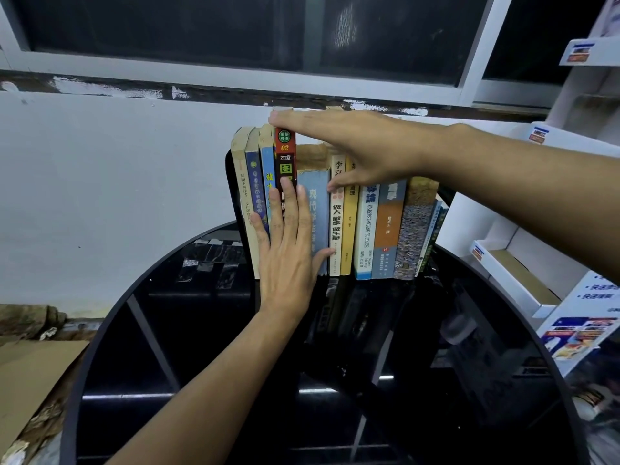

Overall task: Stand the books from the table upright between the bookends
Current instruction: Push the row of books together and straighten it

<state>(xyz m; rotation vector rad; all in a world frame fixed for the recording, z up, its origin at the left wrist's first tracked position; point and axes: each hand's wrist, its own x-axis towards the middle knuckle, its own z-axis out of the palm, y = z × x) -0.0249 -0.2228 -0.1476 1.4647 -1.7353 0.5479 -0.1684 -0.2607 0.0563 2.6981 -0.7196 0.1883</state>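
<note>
A row of paperback books (367, 229) stands upright at the far edge of a round black glossy glass counter (167, 330), close to a white painted wall (100, 162). In this row is a dark red book with a round green label (285, 152), the fourth from the left end. Three books to the left of it, a black metal bookend (229, 182) closes the row. Far to the right of it a second black bookend (448, 193) shows behind the last thin books. Above the red book is a white-framed window (235, 65). Well to the right of it stand white cardboard display shelves (523, 273). Far below and left of it a brown cardboard sheet (30, 370) lies beside the counter.

The left grip (285, 263), a bare hand, is open. Its straight fingers lie flat on the spines, partly on the lower half of the red book, and the thumb is near the foot of the worn pale blue book (315, 203) just right of it. The right grip (352, 146) is also open and flat, laid over the tops of the books right of the red book. Its fingertips reach the top of the red book, and its thumb presses the spine of a white book (337, 226).
</note>
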